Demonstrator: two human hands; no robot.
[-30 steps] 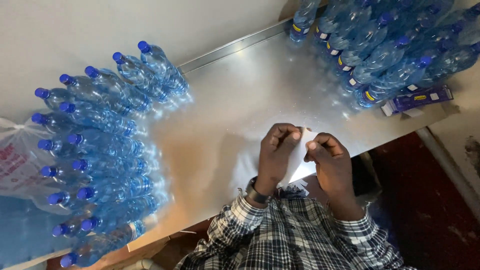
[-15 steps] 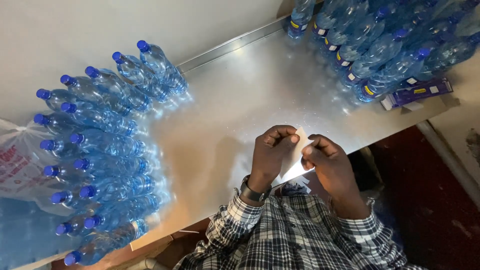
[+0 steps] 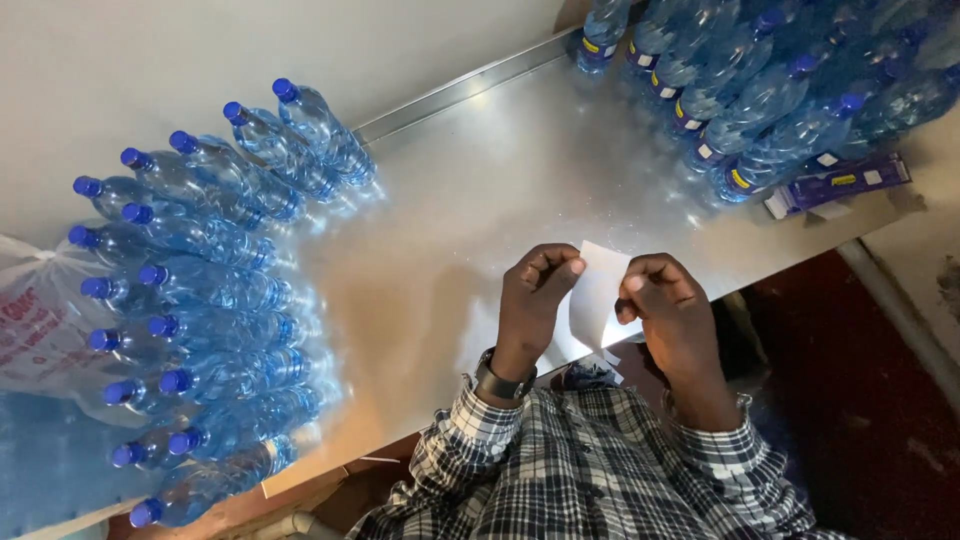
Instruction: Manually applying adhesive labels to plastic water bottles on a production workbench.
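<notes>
Table [image 3: 450, 200] runs along the wall. Unlabelled bottles [image 3: 200, 300] stand massed at its left end, a plastic bag [image 3: 30, 320] further left of them. Labelled bottles [image 3: 770, 90] crowd the far right end, a flat box [image 3: 835, 185] just before them. Hands [image 3: 600, 300] at the near edge, a paper sheet [image 3: 597, 295] between them

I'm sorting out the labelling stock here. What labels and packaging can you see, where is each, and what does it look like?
White sheet: held between left hand and right hand, plain rectangle.
Bottle labels: small yellow and white patches on the blue bottles, far right.
Blue box: long, flat, on the table's right edge.
Plastic bag: far left, clear with red print.
</notes>
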